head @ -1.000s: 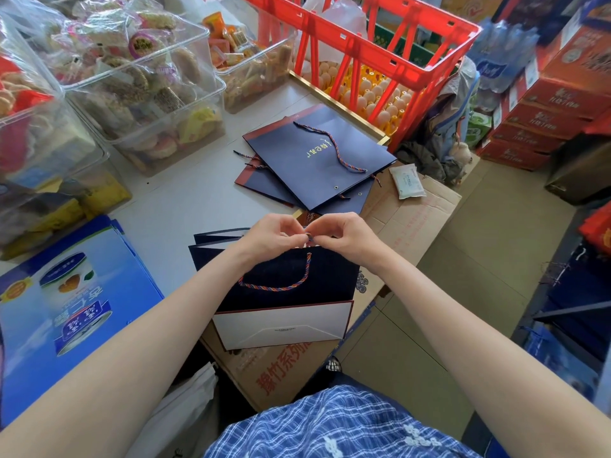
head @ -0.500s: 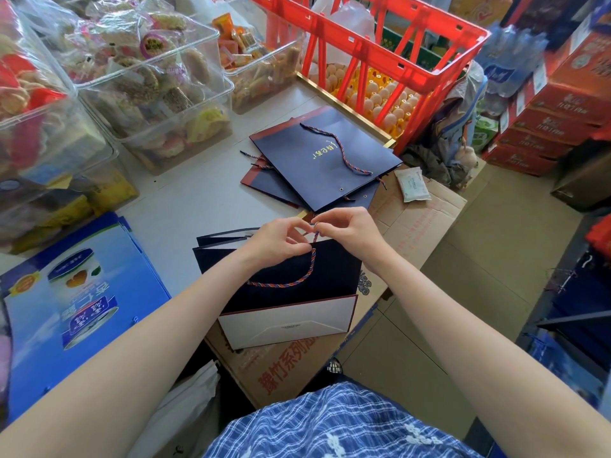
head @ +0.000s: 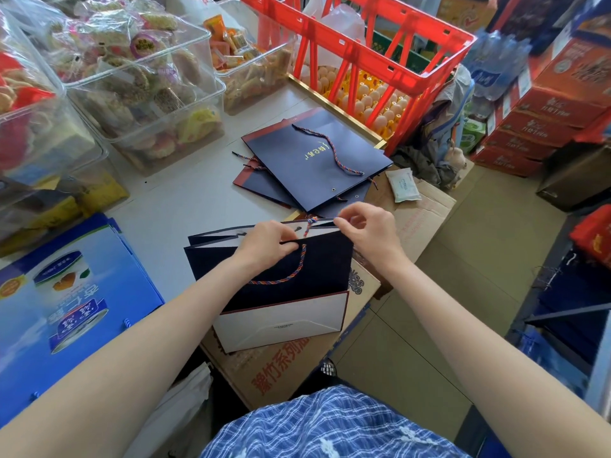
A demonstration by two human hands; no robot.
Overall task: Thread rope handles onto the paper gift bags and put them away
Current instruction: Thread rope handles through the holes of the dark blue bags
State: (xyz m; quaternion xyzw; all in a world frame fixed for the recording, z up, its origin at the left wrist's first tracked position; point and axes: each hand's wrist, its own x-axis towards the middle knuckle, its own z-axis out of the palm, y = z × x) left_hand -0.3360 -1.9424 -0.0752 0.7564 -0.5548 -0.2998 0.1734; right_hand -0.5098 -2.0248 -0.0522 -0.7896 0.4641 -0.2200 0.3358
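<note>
Right at the near edge of the grey table [head: 185, 206], the person holds a flattened navy gift bag [head: 317, 259] with its mouth turned away from them and its folded white base [head: 281, 322] toward them, the bag overhanging a cardboard box [head: 284, 375] below. Their left hand [head: 267, 241] grips the top rim of the bag, fingers curled over the edge. Their right hand [head: 367, 226] pinches the rim at the far right corner between thumb and forefinger, the other fingers curled. Between the two hands a twisted red-and-blue rope handle [head: 291, 276] passes through a hole near the rim; its short end sticks up above the edge while the rest hangs in a loop down the navy face.

Farther across the table lies a small stack of finished navy bags [head: 297, 166], flat, the top one showing gold lettering and a rope handle draped across it. Left of them stand clear plastic bins of wrapped snacks [head: 139, 94]. Beyond sits a red plastic crate [head: 380, 51], with trays of eggs [head: 370, 100] visible through its bars. A blue printed carton [head: 59, 292] lies flat on the near left. A small white packet [head: 403, 185] rests on a cardboard box to the right of the bags.
</note>
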